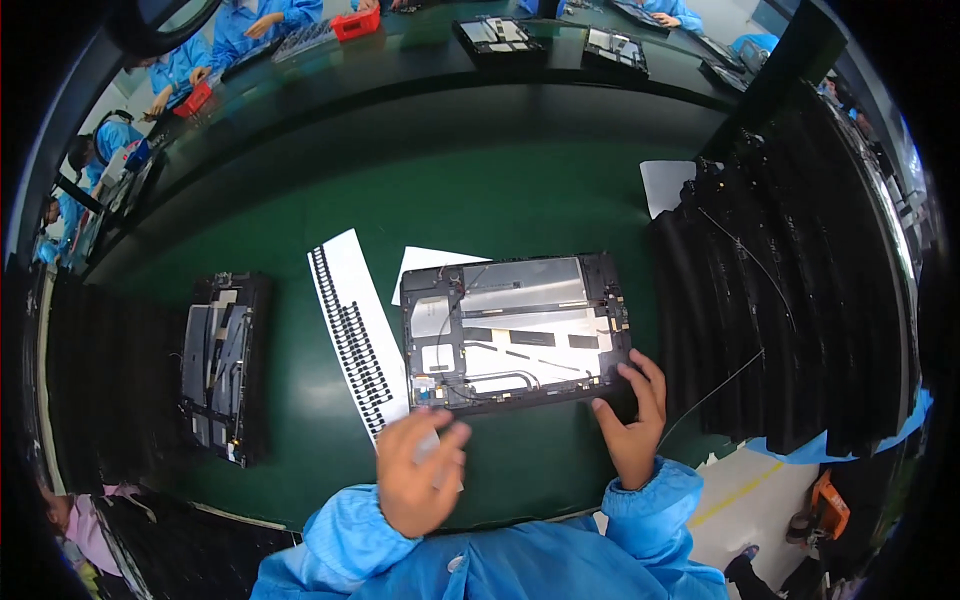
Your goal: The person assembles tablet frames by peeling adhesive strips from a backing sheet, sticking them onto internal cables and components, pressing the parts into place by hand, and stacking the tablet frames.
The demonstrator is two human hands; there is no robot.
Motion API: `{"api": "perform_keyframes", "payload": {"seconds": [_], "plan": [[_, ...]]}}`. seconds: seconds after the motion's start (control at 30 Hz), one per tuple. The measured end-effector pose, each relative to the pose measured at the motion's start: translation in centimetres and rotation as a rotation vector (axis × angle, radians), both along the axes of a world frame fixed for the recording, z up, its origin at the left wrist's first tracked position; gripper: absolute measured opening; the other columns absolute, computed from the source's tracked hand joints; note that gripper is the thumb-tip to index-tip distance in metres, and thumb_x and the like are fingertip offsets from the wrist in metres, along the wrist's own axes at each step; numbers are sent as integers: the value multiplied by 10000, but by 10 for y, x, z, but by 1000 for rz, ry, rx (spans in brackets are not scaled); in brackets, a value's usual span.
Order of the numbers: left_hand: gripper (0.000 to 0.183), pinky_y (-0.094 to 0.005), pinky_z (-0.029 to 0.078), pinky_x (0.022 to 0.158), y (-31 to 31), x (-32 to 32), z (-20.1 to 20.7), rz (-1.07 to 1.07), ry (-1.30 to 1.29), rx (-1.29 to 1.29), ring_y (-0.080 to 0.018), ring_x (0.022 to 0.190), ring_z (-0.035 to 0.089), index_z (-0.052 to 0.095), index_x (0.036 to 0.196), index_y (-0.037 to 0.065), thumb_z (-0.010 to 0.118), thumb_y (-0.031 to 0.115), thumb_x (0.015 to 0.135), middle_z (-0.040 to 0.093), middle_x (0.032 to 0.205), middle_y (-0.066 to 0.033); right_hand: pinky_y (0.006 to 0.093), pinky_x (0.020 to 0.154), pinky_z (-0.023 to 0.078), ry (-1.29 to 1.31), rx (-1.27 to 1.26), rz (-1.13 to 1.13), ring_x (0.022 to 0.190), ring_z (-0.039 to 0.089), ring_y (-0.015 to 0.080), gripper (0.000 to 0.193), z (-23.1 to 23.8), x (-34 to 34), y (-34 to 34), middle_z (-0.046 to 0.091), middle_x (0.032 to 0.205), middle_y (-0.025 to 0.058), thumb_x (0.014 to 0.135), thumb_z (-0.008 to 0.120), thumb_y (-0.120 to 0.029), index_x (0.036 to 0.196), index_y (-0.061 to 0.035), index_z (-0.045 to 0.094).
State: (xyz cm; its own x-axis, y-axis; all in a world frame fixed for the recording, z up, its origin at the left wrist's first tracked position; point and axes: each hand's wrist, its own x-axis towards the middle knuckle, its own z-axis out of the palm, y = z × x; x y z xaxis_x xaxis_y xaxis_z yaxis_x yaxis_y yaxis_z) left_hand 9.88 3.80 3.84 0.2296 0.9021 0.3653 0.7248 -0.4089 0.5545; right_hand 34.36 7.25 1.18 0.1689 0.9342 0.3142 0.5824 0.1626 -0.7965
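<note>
Open device (517, 335) lies innards up, lengthwise left-right.

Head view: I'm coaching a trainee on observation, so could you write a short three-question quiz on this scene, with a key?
1. Which of the person's hands is nearest the lower right corner of the opened device in front of them?
2. True or false: the white sheet with rows of black pieces lies to the right of that device.
3. What colour is the table under it? A) red B) green C) yellow

Key:
1. The right hand.
2. False; the white sheet lies on its left.
3. B
</note>
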Motion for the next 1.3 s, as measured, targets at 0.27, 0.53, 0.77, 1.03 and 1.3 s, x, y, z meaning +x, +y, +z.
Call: {"api": "perform_keyframes", "payload": {"seconds": [0.27, 0.53, 0.77, 1.03, 1.3], "plan": [[592, -496, 166, 978, 25, -13, -37, 263, 65, -179, -371, 1228, 300, 343, 1227, -83, 592, 205, 774, 368, 1257, -279, 410, 971, 268, -144, -36, -181, 1138, 370, 342, 494, -23, -8, 18, 429, 1201, 210, 776, 591, -153, 1194, 38, 410], [556, -439, 288, 948, 15, -9, -5, 375, -309, 88, -376, 1183, 385, 400, 1208, -83, 624, 114, 738, 426, 1216, -279, 348, 942, 304, 119, -33, -176, 1070, 425, 266, 426, -1, -27, 36, 454, 1162, 171, 848, 522, -158, 1204, 45, 410], [786, -340, 364, 931, -45, -77, 43, 703, -1223, 119, -226, 1123, 415, 216, 1310, -36, 662, -49, 663, 386, 1230, -147, 340, 914, 338, 404, 76, 468, 1045, 447, 242, 428, 59, -170, 91, 461, 1120, 142, 782, 566, -99, 1167, 36, 436], [775, -310, 356, 892, -67, -141, -4, 1082, -1091, 151, -200, 1055, 420, 279, 1293, -42, 703, 13, 647, 375, 1144, -98, 379, 832, 389, 297, 171, 702, 930, 493, 321, 372, 34, -332, 137, 554, 993, 175, 739, 635, -159, 1044, 25, 527], [576, -323, 373, 891, -39, -161, -27, 1182, -1335, 250, -199, 1038, 460, 294, 1311, 32, 562, 148, 814, 440, 1186, -92, 372, 886, 372, 471, -81, 664, 1010, 494, 316, 393, -17, -361, 173, 524, 1109, 179, 782, 608, -258, 1068, 0, 533]]}}
